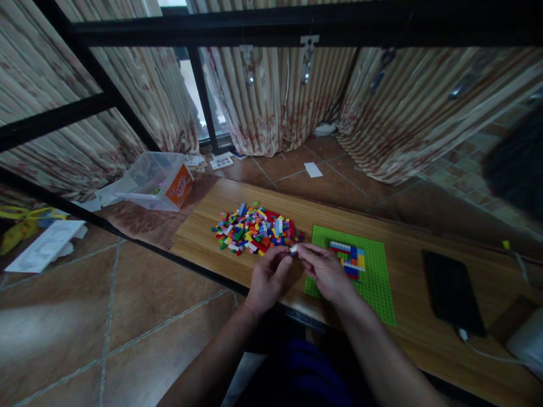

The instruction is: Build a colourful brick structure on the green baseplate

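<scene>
My right hand [324, 270] pinches a small white toy brick [293, 249] between thumb and fingertips. Close against it, my left hand [269, 277] is closed, thumb to forefinger; a bit of something dark shows at its fingertips, too small to name. Both hands meet just in front of a heap of loose, many-coloured toy bricks [250, 229]. Partly behind my right hand lies a green studded baseplate [377, 282], bearing a low block of built-up bricks [350, 257] in red, blue, white, yellow and green.
The wooden bench top [407, 316] carries a black tablet [452, 291] with a white cable at right. A clear plastic box [146, 178] with an orange label stands at the left end. Black metal bars [271, 34] cross above. White moulded packaging [46, 246] lies on the tiles.
</scene>
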Tool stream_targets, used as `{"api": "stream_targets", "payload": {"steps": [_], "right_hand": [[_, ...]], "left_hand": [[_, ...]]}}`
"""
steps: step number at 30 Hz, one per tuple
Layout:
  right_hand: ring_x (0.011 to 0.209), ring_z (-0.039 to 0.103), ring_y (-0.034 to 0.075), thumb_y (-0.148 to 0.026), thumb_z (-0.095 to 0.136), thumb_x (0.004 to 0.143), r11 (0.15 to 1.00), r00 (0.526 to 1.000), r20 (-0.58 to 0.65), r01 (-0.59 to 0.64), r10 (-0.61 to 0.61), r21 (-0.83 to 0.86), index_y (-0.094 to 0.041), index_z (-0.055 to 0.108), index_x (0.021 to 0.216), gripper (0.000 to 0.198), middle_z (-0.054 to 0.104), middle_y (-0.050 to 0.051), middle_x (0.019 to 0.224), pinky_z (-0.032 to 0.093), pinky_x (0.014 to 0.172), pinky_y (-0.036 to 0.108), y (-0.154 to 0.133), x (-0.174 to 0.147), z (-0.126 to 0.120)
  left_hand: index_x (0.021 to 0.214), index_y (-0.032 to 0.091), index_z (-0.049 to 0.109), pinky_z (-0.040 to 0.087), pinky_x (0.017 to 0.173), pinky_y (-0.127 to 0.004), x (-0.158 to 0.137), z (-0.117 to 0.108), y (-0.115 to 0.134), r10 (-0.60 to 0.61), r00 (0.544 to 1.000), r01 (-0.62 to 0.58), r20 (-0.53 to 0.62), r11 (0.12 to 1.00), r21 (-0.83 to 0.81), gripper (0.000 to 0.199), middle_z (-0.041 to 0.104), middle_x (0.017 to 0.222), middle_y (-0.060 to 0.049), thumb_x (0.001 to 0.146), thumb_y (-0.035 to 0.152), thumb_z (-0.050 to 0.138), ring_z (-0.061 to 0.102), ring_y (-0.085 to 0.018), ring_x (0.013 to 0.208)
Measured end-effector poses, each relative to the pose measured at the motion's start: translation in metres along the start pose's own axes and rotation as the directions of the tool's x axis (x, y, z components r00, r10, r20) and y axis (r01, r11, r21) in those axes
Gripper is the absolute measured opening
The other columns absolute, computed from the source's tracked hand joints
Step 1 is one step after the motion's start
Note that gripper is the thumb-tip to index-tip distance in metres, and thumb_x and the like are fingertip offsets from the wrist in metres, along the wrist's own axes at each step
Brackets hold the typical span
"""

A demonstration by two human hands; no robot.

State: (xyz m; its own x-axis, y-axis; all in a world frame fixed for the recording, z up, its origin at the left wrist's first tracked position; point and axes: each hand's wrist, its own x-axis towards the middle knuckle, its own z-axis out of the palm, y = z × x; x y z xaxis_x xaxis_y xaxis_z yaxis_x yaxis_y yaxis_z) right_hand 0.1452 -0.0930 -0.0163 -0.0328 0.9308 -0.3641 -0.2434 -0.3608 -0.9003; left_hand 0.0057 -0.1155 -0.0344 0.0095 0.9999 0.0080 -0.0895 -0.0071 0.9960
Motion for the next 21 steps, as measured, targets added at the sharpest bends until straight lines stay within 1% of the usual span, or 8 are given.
{"api": "stream_targets", "payload": {"steps": [3, 5, 8, 11, 13, 18, 19, 21], "right_hand": [[0.048, 0.032, 0.006, -0.049, 0.078, 0.064, 1.0, 1.0, 0.022, 0.014, -0.014, -0.011, -0.017, 0.073, 0.082, 0.037, 0.045, -0.007, 0.051, 0.022, 0.045, 0.022, 0.002, -0.017, 0.0], [0.048, 0.033, 0.007, -0.048, 0.076, 0.066, 0.997, 0.999, -0.01, 0.036, -0.037, -0.068, -0.017, 0.074, 0.083, 0.035, 0.045, -0.007, 0.049, 0.024, 0.046, 0.023, 0.005, -0.027, -0.002], [0.051, 0.043, 0.01, -0.046, 0.073, 0.069, 0.988, 0.996, -0.06, 0.053, -0.062, -0.143, -0.019, 0.075, 0.083, 0.031, 0.053, -0.004, 0.052, 0.031, 0.049, 0.025, 0.014, -0.039, -0.008], [0.063, 0.054, 0.014, -0.044, 0.073, 0.069, 0.987, 0.992, -0.109, 0.051, -0.068, -0.154, -0.02, 0.075, 0.079, 0.026, 0.065, 0.0, 0.065, 0.039, 0.057, 0.026, 0.025, -0.05, -0.014], [0.062, 0.054, 0.013, -0.044, 0.075, 0.068, 0.992, 0.989, -0.142, 0.023, -0.04, -0.121, -0.02, 0.075, 0.077, 0.026, 0.064, 0.0, 0.064, 0.038, 0.056, 0.026, 0.032, -0.057, -0.019], [0.046, 0.036, 0.008, -0.049, 0.074, 0.069, 0.997, 0.987, -0.145, -0.071, 0.073, 0.014, -0.019, 0.076, 0.08, 0.032, 0.051, -0.005, 0.05, 0.026, 0.046, 0.024, 0.038, -0.072, -0.033], [0.046, 0.038, 0.008, -0.049, 0.074, 0.07, 0.998, 0.986, -0.158, -0.055, 0.051, -0.016, -0.02, 0.076, 0.081, 0.031, 0.053, -0.004, 0.052, 0.029, 0.047, 0.024, 0.037, -0.073, -0.037], [0.054, 0.05, 0.012, -0.047, 0.074, 0.072, 0.989, 0.975, -0.209, 0.046, -0.076, -0.143, -0.022, 0.076, 0.081, 0.027, 0.062, -0.002, 0.06, 0.038, 0.054, 0.026, 0.035, -0.073, -0.048]], "left_hand": [[0.092, 0.016, 0.063, 0.047, 0.061, -0.022, -0.002, 0.007, 0.01, -0.059, 0.997, 0.063, 0.058, 0.995, -0.071, 0.025, 0.061, 0.072, 0.0, 0.083, 0.04, 0.066, 0.055, -0.01, 0.063], [0.086, 0.015, 0.062, 0.045, 0.058, -0.021, -0.006, 0.01, 0.011, -0.119, 0.989, 0.128, 0.085, 0.987, -0.101, 0.025, 0.06, 0.069, 0.001, 0.081, 0.038, 0.069, 0.054, -0.009, 0.059], [0.086, 0.014, 0.061, 0.043, 0.056, -0.02, -0.016, 0.013, 0.004, -0.239, 0.96, 0.259, 0.144, 0.955, -0.144, 0.027, 0.06, 0.066, 0.002, 0.079, 0.039, 0.071, 0.054, -0.009, 0.058], [0.084, 0.014, 0.06, 0.041, 0.055, -0.02, -0.028, 0.016, -0.003, -0.335, 0.924, 0.358, 0.183, 0.926, -0.115, 0.028, 0.059, 0.063, 0.002, 0.079, 0.04, 0.07, 0.053, -0.008, 0.055], [0.08, 0.014, 0.06, 0.041, 0.055, -0.019, -0.035, 0.018, -0.005, -0.343, 0.92, 0.358, 0.189, 0.932, -0.052, 0.027, 0.06, 0.064, 0.002, 0.079, 0.038, 0.071, 0.052, -0.008, 0.057], [0.08, 0.014, 0.062, 0.039, 0.055, -0.019, -0.043, 0.025, -0.006, -0.304, 0.911, 0.309, 0.278, 0.951, 0.027, 0.023, 0.057, 0.064, 0.003, 0.083, 0.036, 0.067, 0.048, -0.008, 0.057], [0.081, 0.014, 0.062, 0.039, 0.056, -0.019, -0.043, 0.026, -0.006, -0.3, 0.908, 0.306, 0.292, 0.952, 0.025, 0.022, 0.057, 0.065, 0.002, 0.084, 0.036, 0.066, 0.048, -0.008, 0.058], [0.082, 0.015, 0.063, 0.04, 0.059, -0.02, -0.041, 0.028, -0.007, -0.278, 0.915, 0.287, 0.292, 0.958, 0.015, 0.021, 0.059, 0.069, 0.001, 0.083, 0.035, 0.067, 0.051, -0.009, 0.062]]}}
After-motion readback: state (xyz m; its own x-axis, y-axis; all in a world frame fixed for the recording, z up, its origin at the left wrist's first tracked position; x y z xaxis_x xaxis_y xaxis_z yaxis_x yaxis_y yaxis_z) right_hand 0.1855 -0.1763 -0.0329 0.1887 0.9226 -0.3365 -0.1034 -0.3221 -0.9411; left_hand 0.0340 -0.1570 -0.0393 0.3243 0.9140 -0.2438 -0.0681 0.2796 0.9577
